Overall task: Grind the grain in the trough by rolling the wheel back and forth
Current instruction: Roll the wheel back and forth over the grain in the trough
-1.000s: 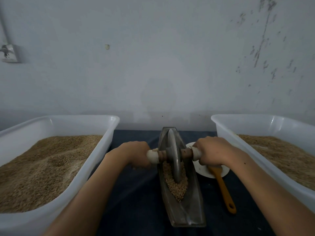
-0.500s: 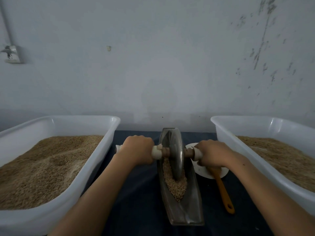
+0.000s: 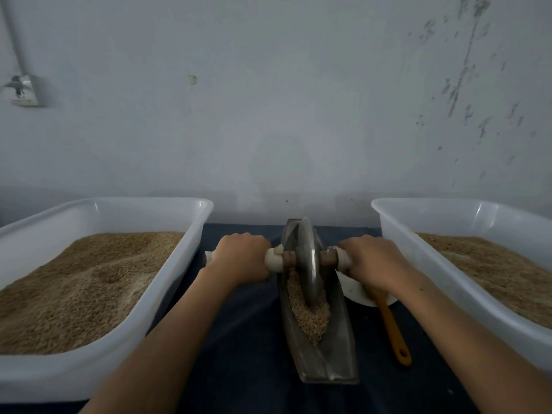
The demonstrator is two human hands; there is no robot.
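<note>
**Both hands push the wheel to the far end**

Left hand (image 3: pixel 243 258) wraps tight round the left end of the axle (image 3: pixel 330 259), and the right hand (image 3: pixel 369 262) wraps tight round the right end. Between them stands the wheel (image 3: pixel 309 261), up on its edge in the trough (image 3: pixel 337 351). It sits near the far end, close to the wall (image 3: pixel 268 100). Grain (image 3: pixel 310 318) lies in a heap in the middle of the trough, on the near side of the wheel.

One more push away could roll the wheel over the far tip and out. A harder push on one side could tip the wheel and spill grain on the cloth (image 3: pixel 245 354).

A plate (image 3: pixel 355 291) and a spoon (image 3: pixel 392 330) lie just right of the trough. A left bin (image 3: pixel 74 375) and a right bin (image 3: pixel 448 279) hold more grain.
</note>
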